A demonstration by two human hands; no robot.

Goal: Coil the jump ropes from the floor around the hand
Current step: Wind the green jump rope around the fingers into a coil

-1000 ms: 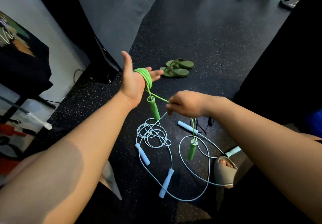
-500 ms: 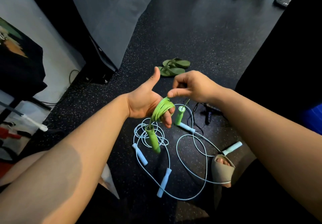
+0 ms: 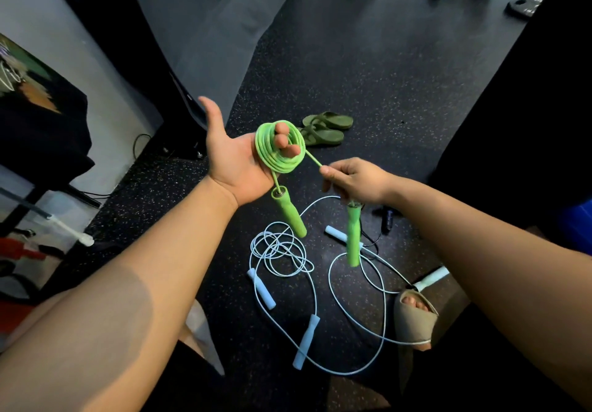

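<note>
Green jump rope point(image 3: 278, 155) is coiled round the left hand's point(image 3: 235, 168) bent fingers point(image 3: 282, 128), tail pinched taut by the right hand point(image 3: 354, 178) (for snug loops).

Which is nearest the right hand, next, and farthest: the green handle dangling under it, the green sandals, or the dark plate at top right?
1. green handle: just below the right hand, hanging from the green rope it pinches.
2. green sandals: on the floor beyond the hands.
3. dark plate: far off, top right.
</note>
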